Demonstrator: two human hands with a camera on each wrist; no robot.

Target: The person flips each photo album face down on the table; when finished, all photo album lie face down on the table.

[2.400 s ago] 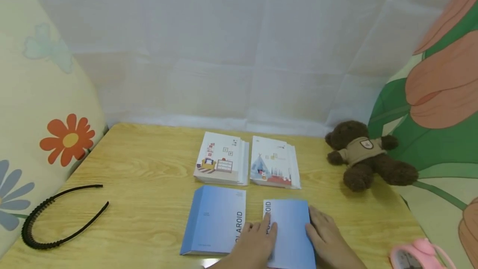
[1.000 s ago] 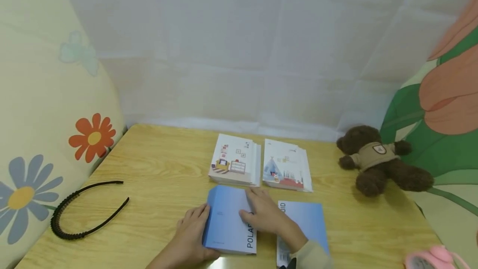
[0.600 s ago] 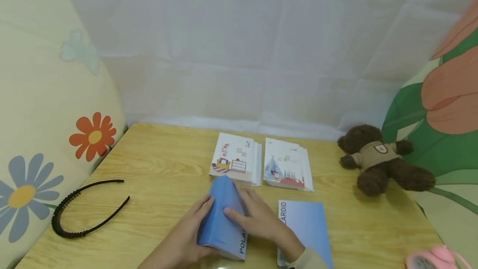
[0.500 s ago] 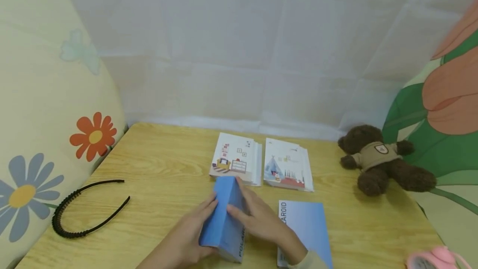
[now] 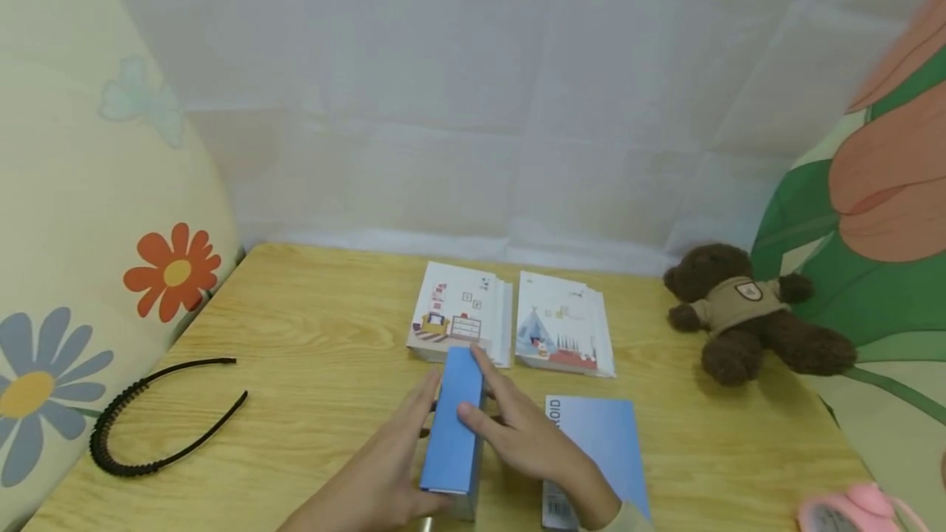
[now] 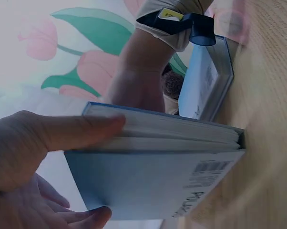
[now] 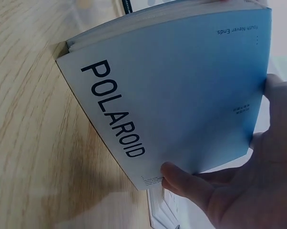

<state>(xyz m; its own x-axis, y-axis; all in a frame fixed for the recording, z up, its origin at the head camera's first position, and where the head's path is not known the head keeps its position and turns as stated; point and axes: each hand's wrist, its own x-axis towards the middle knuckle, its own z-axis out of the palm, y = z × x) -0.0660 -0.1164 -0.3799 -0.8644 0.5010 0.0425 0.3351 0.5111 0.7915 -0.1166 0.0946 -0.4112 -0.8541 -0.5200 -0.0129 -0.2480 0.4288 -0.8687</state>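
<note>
A blue photo album [image 5: 452, 425] marked POLAROID stands on edge on the table in the head view, a narrow blue side facing up. My left hand [image 5: 392, 462] grips it from the left; in the left wrist view the thumb lies over the white page edges [image 6: 181, 136] and the fingertips press the cover with the barcode. My right hand [image 5: 528, 437] holds the other side, thumb at the top edge in the head view. The right wrist view shows the POLAROID cover [image 7: 177, 95] with fingers around its border. Right of it lies a second blue album [image 5: 609, 442].
Two stacks of white illustrated booklets, a left stack [image 5: 454, 306] and a right stack [image 5: 557, 323], lie behind the album. A brown teddy bear [image 5: 739, 310] lies at the back right, a pink alarm clock [image 5: 861, 507] at front right, a black headband [image 5: 111, 425] at left.
Both hands moved from the right album to the left one. The left album, lying flat before, has been tilted up onto its edge between both hands.
</note>
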